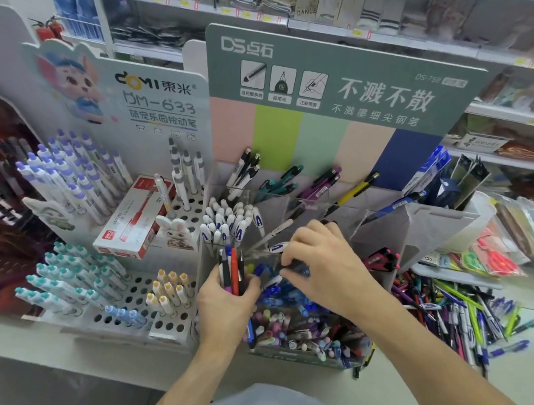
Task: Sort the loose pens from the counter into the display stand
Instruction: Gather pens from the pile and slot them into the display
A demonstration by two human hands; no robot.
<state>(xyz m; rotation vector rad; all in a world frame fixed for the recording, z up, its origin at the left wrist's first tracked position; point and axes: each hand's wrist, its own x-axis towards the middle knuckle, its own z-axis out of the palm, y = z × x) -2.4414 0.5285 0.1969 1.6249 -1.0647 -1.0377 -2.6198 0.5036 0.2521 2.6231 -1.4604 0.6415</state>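
My left hand [226, 300] grips a small bundle of pens [232, 270], black, purple and orange-red, held upright in front of the clear display stand [384, 224]. My right hand [321, 261] pinches a dark blue pen [297, 267] over the stand's compartment of blue pens [273, 290]. A heap of loose pens [454, 313] lies on the counter at the right. Below the blue pens sits a compartment with pastel pens [297, 330].
A white peg stand [134, 296] with teal, yellow and lavender pens is on the left, with a red pen box [130, 222] on it. Green backboard [330, 84] rises behind. Packaged scissors [491, 258] lie at the right. Shop shelves fill the background.
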